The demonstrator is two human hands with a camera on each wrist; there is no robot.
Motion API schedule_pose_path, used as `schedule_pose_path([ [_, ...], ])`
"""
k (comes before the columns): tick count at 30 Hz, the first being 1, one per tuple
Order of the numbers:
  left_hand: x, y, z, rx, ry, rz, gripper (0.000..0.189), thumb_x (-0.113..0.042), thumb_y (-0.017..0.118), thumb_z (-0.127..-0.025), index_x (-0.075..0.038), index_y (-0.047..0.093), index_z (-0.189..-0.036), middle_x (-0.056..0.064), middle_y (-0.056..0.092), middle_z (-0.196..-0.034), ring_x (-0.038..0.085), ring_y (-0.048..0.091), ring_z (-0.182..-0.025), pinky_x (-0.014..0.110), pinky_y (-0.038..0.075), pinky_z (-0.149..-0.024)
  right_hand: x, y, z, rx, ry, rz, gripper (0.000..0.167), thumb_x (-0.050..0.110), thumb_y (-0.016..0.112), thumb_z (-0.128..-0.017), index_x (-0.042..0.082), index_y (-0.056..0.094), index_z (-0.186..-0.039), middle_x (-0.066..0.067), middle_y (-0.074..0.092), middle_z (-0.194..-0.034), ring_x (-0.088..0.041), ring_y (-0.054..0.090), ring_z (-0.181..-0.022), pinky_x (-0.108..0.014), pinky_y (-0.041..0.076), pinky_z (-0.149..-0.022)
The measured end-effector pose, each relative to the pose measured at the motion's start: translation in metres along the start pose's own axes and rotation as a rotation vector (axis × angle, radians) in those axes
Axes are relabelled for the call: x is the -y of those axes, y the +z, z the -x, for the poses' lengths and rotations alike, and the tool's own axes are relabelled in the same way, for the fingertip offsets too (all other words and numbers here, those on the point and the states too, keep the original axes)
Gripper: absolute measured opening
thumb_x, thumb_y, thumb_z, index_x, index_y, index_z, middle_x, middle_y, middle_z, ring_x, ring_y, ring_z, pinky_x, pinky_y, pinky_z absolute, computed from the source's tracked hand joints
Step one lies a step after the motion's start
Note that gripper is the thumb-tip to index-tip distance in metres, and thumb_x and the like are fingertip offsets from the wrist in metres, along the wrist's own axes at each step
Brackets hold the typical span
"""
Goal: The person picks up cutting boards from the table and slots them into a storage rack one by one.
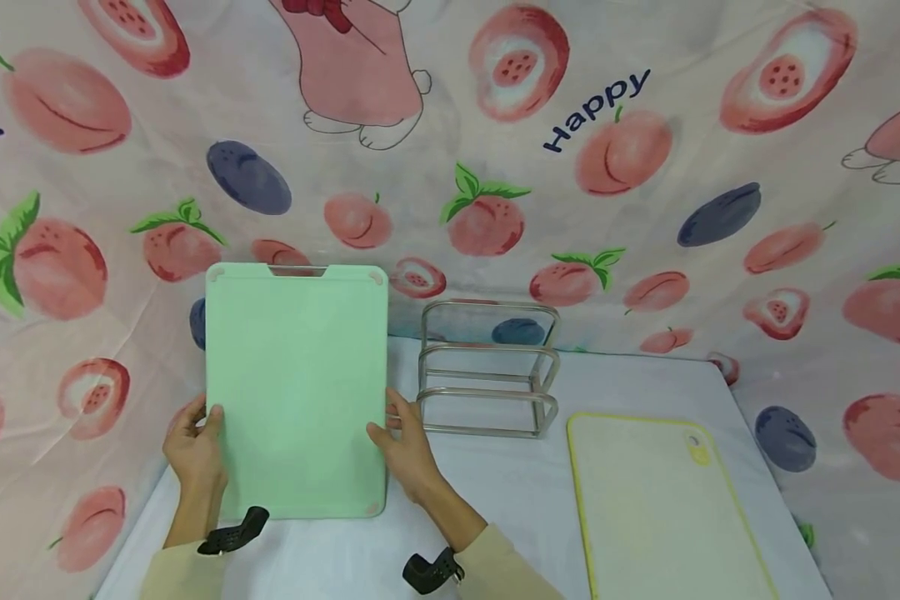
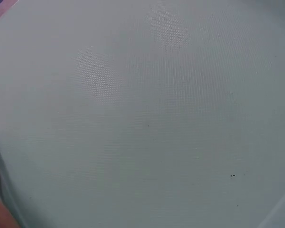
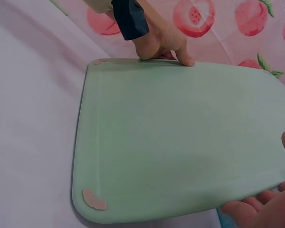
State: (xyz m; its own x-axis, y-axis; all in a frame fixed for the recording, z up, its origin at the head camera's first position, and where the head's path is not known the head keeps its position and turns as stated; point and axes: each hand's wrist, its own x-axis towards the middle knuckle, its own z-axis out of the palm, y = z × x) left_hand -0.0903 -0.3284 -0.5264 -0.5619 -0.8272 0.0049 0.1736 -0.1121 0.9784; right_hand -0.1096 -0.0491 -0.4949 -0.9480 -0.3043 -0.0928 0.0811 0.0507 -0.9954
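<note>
A light green cutting board (image 1: 300, 375) with pinkish corner pads and a handle slot along its top edge is held up by both hands. My left hand (image 1: 197, 446) grips its left edge, thumb on the front face. On the opposite edge my right hand (image 1: 412, 450) pinches the board, fingers behind and thumb in front. The green surface (image 2: 147, 118) fills almost the whole left wrist view. In the right wrist view the board (image 3: 180, 133) spans between both hands, its lower end close over the white cloth.
A metal wire rack (image 1: 487, 392) with several upright loops stands right of the board. A whitish cutting board with a yellow rim (image 1: 660, 508) lies at the front right. Behind the white-covered table (image 1: 495, 508) hangs a fruit-print curtain (image 1: 435, 175).
</note>
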Motion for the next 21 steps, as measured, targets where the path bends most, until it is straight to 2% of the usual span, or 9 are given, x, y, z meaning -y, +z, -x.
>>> schedule_pose_path([
  [5,0.0,0.001,0.0,-0.038,0.017,0.105,0.023,0.008,0.067,-0.084,0.0,0.072,-0.105,0.0,0.059,-0.081,0.007,0.046,-0.063,0.01,0.041,-0.054,0.006,-0.001,0.0,0.048,-0.009,0.004,0.066,0.021,0.058,-0.097,0.011,0.024,-0.152,-0.012,0.035,-0.129,-0.028,0.036,-0.119,-0.042,0.042,-0.093],
  [9,-0.002,0.002,0.0,-0.06,0.035,0.184,0.022,0.008,0.067,-0.084,0.002,0.072,-0.104,0.002,0.06,-0.081,0.009,0.044,-0.066,0.011,0.041,-0.055,0.009,-0.002,0.0,0.075,-0.029,-0.01,0.067,0.023,0.058,-0.097,0.015,0.021,-0.153,-0.012,0.034,-0.129,-0.029,0.036,-0.118,-0.04,0.042,-0.091],
  [21,-0.006,0.002,0.0,-0.042,0.021,0.252,0.018,0.006,0.068,-0.084,0.003,0.072,-0.101,0.003,0.06,-0.081,0.012,0.048,-0.075,0.013,0.042,-0.06,0.012,-0.003,0.003,0.087,-0.056,-0.026,0.067,0.023,0.055,-0.098,0.022,0.018,-0.154,-0.011,0.032,-0.125,-0.029,0.034,-0.117,-0.037,0.041,-0.089],
])
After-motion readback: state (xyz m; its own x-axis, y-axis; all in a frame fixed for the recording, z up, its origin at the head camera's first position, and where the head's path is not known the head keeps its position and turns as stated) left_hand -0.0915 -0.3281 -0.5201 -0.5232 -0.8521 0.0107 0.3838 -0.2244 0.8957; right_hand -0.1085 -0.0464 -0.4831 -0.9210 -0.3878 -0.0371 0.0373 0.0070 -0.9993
